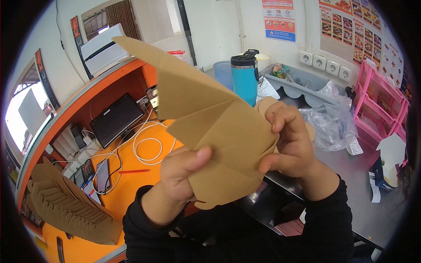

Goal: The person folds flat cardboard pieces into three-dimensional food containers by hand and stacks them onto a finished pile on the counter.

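Note:
A brown kraft cardboard box blank point(219, 131), partly folded along its creases, is held up in front of me. My left hand point(180, 172) grips its lower left edge, thumb flat on the face and the fingers hidden behind. On the right edge, my right hand point(293, 142) pinches a folded flap between thumb and fingers. One long flap of the blank rises to the upper left, and the lower end has a curved, notched rim. Similar brown blanks point(70, 206) stand in a nested stack on the orange counter at the left.
On the orange counter point(144, 179) lie a tablet point(116, 119), a phone point(103, 176), a red pen point(134, 171) and white cables. A teal tumbler point(244, 81), grey tray point(302, 90), plastic bag point(331, 127) and pink rack point(379, 103) stand on the metal table point(337, 188).

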Available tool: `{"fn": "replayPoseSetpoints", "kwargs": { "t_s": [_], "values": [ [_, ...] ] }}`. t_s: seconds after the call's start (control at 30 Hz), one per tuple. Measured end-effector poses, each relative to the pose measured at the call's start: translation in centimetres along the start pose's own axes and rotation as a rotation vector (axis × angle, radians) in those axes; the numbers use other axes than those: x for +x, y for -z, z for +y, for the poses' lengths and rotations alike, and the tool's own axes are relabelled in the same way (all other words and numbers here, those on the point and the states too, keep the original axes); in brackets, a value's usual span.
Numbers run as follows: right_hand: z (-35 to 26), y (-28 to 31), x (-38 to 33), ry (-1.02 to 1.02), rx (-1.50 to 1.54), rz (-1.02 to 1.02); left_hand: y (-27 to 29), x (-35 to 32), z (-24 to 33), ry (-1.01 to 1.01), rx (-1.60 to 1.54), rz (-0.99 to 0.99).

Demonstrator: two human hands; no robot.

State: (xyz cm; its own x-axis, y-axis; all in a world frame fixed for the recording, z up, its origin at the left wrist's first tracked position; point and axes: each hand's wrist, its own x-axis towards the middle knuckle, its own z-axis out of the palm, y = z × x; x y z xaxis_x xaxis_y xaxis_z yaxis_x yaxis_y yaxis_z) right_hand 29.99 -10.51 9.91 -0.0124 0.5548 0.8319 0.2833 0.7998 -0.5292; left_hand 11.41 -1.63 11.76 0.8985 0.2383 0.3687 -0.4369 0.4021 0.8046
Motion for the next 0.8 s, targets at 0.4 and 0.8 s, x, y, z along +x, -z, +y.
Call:
{"fn": "replayPoseSetpoints", "kwargs": {
  "t_s": [0.4, 0.8],
  "values": [
    [-1.2, -0.1, 1.1, 0.262, -0.748, -0.298, -0.3, -0.3, 1.9, 0.261, 0.726, -0.32],
    [1.2, -1.6, 0.2, -0.021, -0.039, -0.341, 2.3, -1.3, -0.2, 0.131, 0.801, 0.135]
  ]
}}
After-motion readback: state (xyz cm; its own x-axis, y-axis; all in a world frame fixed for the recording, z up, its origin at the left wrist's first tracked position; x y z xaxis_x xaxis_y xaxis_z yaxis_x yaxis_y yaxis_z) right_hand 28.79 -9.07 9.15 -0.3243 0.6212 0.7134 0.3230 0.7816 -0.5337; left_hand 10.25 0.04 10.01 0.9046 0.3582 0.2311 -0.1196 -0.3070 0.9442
